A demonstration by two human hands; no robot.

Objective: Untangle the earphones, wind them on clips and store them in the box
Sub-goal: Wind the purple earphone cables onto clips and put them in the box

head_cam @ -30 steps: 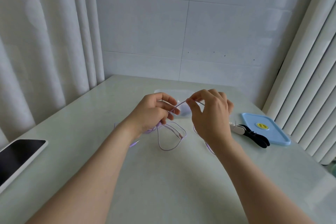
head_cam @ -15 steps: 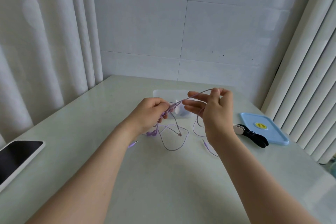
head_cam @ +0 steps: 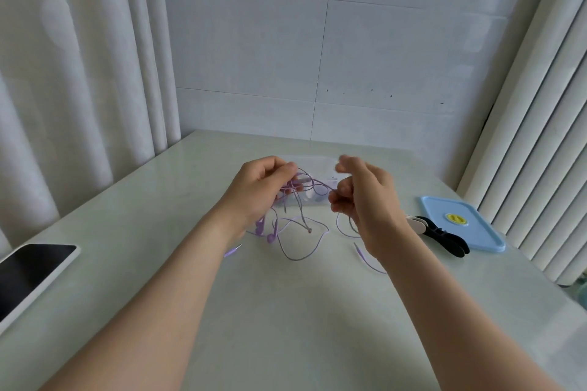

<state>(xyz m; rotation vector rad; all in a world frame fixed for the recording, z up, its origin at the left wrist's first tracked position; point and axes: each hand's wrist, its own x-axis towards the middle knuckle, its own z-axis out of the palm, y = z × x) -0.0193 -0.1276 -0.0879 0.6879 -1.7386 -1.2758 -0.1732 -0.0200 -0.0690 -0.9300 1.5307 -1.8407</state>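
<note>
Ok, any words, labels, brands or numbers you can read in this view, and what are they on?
No readable text anywhere in the head view.
Flat light-blue plastic lid: round yellow emblem with dark marks, too small and blurred to read.
White-framed tablet with a black screen: screen dark, nothing shown.
Purple earphones, black and white clips, clear plastic box: no markings visible.

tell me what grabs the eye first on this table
The two hands raised over the middle of the table stand out first: the left hand grips a tangle of purple earphones and the right hand pinches a strand of it, with loops and plugs trailing below. At the right lie a blue lid and black clips beside it; a dark-screened tablet sits at the left edge.
</note>
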